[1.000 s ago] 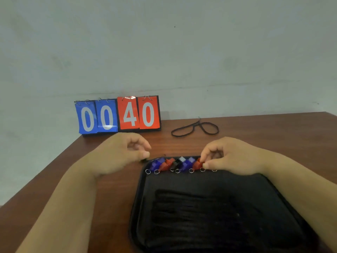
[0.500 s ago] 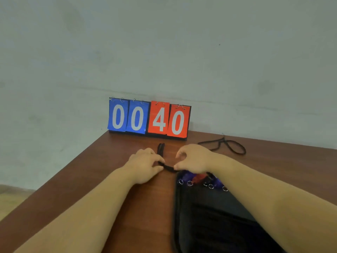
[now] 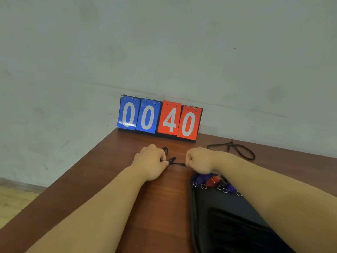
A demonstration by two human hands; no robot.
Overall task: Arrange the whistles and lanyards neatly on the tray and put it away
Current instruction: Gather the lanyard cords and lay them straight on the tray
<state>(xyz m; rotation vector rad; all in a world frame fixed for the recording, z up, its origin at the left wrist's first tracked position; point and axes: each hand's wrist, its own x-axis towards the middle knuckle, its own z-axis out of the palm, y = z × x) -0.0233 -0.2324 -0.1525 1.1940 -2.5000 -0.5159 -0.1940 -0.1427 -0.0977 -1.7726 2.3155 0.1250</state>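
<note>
1. Pale, scuffed wall (image 3: 182, 52) is filling the upper half of the view, and a brown wooden table (image 3: 113, 179) is running out from it toward 6 o'clock.
2. At 12 o'clock on the table, a flip scoreboard (image 3: 160, 119) is standing against the wall, showing blue 00 and red 40.
3. Near the middle of the table, the left hand (image 3: 150, 161) is pinching one end of a black lanyard (image 3: 175, 162) between thumb and fingertips, with small loops of cord bunching just beside it.
4. The right hand (image 3: 198, 159) is lying at 3 o'clock from the left, clenching around the other end, so the cord is stretching in a short line between both fists above the wood.
5. A second black lanyard (image 3: 235, 148) is lying loose at 2 o'clock, well apart from the hands.
6. A black tray (image 3: 204, 216) is sitting at 5 o'clock, partly under the right forearm.
7. Blue, red and black whistles (image 3: 211, 181) are lining its far edge, their metal rings pointing toward 6 o'clock.
</note>
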